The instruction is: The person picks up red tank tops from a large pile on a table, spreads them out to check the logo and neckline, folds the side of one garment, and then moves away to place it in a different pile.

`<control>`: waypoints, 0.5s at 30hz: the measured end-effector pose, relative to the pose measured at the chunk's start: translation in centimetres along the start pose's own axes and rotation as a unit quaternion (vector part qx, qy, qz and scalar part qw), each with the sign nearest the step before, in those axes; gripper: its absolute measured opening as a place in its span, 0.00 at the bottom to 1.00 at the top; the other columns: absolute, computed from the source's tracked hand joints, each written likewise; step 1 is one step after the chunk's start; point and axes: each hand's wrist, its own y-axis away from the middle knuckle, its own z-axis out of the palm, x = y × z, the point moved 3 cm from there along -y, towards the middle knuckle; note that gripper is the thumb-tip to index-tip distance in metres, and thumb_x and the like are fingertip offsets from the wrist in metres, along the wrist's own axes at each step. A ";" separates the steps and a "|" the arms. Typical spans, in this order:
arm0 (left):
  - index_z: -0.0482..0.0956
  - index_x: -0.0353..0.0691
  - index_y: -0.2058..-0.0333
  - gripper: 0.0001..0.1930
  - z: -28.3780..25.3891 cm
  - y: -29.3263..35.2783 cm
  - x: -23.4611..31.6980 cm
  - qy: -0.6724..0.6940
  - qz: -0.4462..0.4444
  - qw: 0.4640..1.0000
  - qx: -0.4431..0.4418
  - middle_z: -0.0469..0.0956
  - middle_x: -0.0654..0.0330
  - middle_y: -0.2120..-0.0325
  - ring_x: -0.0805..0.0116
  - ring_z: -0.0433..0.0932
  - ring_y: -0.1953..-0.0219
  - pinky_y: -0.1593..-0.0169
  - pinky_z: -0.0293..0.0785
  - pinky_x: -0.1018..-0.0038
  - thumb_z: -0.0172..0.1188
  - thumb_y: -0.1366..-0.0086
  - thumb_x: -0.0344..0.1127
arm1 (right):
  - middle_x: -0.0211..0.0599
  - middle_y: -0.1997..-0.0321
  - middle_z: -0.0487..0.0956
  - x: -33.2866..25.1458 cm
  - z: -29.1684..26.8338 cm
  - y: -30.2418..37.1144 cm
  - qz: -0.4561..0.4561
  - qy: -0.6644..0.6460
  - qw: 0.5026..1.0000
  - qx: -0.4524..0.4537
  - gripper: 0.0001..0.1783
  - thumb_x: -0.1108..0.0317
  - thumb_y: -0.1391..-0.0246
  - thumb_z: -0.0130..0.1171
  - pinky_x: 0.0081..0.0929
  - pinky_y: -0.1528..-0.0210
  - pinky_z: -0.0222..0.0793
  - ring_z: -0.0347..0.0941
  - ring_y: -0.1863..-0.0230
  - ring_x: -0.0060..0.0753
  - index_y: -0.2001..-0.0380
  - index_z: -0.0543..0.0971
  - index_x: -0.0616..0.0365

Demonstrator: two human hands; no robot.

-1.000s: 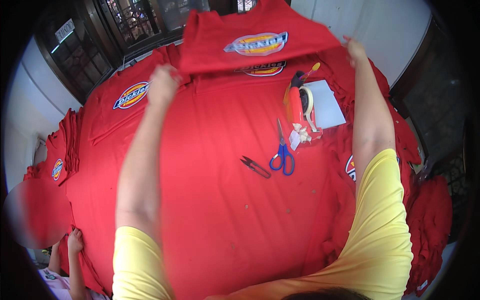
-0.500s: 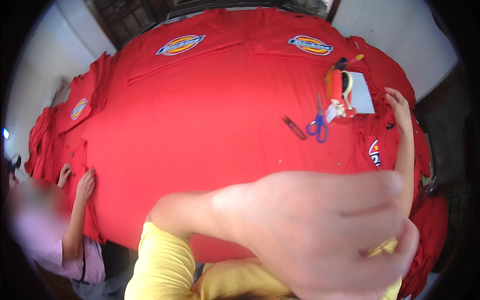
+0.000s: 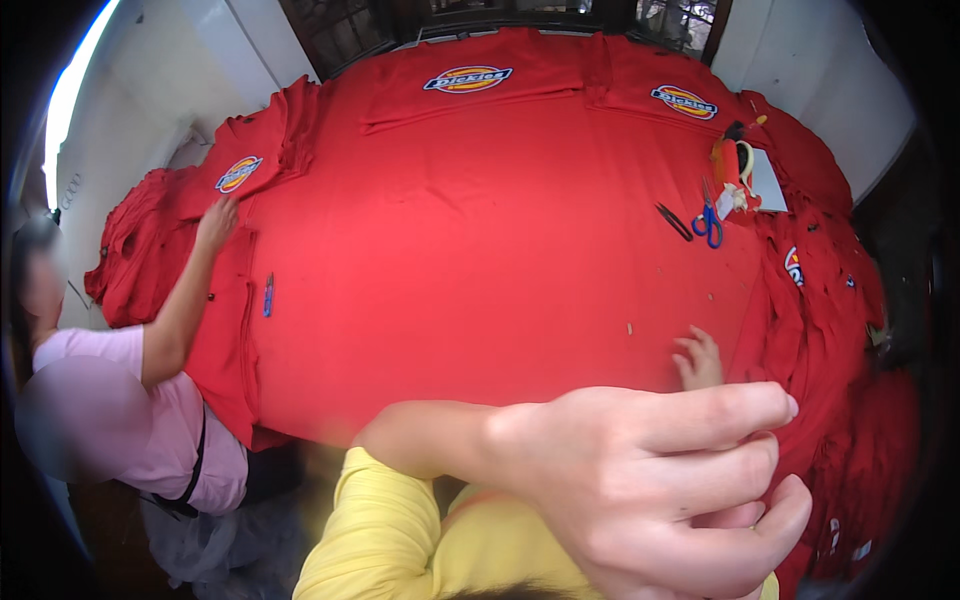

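My left hand (image 3: 650, 480) looms large in the foreground, its yellow-sleeved arm bent across my body. Its fingers curl inward and their undersides are hidden; anything in them I cannot make out. Beyond it, my right hand (image 3: 700, 358) is above the near right part of the red fabric (image 3: 480, 300), fingers apart with nothing between them. Folded red shirts (image 3: 815, 310) lie heaped just right of that hand. Farther off rest blue-handled scissors (image 3: 708, 230) and dark thread snips (image 3: 674, 222), with neither hand on them.
Beside the scissors stands an orange tape dispenser (image 3: 725, 160), with a white card (image 3: 768, 182) next to it. Red shirts with a printed oval (image 3: 468, 79) line the far edge. At left, a co-worker's hand (image 3: 220, 215) is at a shirt; blue snips (image 3: 268, 297) lie nearby.
My right hand has come back from beside the white card toward me. The view has shifted, and the co-worker's arm now reaches farther out. Blue snips now show on the fabric at left.
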 end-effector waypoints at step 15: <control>0.79 0.43 0.72 0.12 -6.9 -0.3 8.9 -0.089 0.003 0.996 -0.029 0.75 0.65 0.81 0.71 0.73 0.80 0.71 0.76 0.73 0.63 0.47 0.45 | 0.44 0.39 0.67 -0.3 5.3 3.1 -0.018 0.152 0.975 0.162 0.22 0.61 0.44 0.54 0.47 0.32 0.46 0.56 0.34 0.46 0.48 0.70 0.58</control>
